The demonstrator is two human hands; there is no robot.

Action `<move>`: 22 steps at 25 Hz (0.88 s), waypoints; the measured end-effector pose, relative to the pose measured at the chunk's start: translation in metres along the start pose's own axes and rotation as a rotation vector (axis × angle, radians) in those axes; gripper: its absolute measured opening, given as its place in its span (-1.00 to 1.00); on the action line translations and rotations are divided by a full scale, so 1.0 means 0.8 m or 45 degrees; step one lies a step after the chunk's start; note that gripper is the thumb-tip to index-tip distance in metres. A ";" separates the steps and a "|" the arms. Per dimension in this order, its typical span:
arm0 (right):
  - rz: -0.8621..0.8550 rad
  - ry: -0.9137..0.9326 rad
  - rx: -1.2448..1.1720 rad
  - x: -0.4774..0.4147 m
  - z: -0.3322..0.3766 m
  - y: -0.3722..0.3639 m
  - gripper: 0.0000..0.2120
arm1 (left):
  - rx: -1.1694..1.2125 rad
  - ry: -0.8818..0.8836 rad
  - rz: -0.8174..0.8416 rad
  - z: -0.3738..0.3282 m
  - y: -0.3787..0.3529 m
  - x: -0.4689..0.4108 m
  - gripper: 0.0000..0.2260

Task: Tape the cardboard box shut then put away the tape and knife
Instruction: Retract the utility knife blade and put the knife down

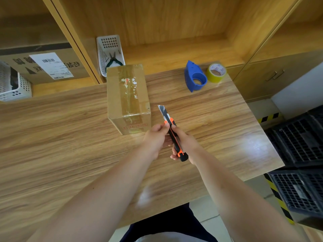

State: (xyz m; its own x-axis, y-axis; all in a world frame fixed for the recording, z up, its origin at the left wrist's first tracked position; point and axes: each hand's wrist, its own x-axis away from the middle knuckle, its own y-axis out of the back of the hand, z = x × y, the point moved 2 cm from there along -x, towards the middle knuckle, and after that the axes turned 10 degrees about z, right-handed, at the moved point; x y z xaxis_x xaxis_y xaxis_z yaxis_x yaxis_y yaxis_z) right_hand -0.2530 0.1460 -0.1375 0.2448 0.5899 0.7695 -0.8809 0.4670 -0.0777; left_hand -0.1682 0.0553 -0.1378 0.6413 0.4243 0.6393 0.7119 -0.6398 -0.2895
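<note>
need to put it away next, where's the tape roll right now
The yellow tape roll stands on the table's far right corner, right beside the blue dispenser.

The brown cardboard box point(128, 98) stood closed on the table, tape running along its top. Right of it, the orange-and-black knife point(172, 132) pointed its extended blade away. The yellow tape roll point(216, 72) lay far right.

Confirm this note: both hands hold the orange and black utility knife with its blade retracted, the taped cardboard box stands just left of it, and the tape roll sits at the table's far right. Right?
Not quite. In the head view the utility knife has its blade extended, the bare metal pointing away past the left hand and right hand. The cardboard box and tape roll are as noted.
</note>
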 end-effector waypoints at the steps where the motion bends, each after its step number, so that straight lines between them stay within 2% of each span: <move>1: -0.002 0.025 -0.036 0.001 0.006 0.001 -0.36 | -0.032 -0.032 -0.008 -0.006 -0.005 0.001 -0.77; 10: 0.059 0.232 -0.081 0.005 0.044 0.028 -0.52 | -0.159 -0.281 -0.052 -0.055 -0.043 0.004 -0.84; 12: 0.052 0.273 -0.091 0.006 0.054 0.033 -0.59 | -0.211 -0.291 -0.078 -0.068 -0.047 -0.002 -0.81; 16: 0.022 0.305 -0.080 0.008 0.072 0.045 -0.74 | -0.376 -0.301 -0.263 -0.088 -0.052 -0.020 -0.78; 22: 0.124 0.324 -0.217 0.003 0.095 0.057 -0.79 | -0.307 -0.291 -0.367 -0.126 -0.061 -0.043 -0.78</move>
State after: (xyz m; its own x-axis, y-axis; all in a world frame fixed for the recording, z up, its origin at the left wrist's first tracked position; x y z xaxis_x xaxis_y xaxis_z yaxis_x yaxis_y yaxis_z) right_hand -0.3236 0.1186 -0.0906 0.2750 0.7730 0.5717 -0.8299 0.4911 -0.2648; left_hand -0.2535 0.0071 -0.0737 0.4925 0.7208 0.4878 0.8011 -0.5945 0.0697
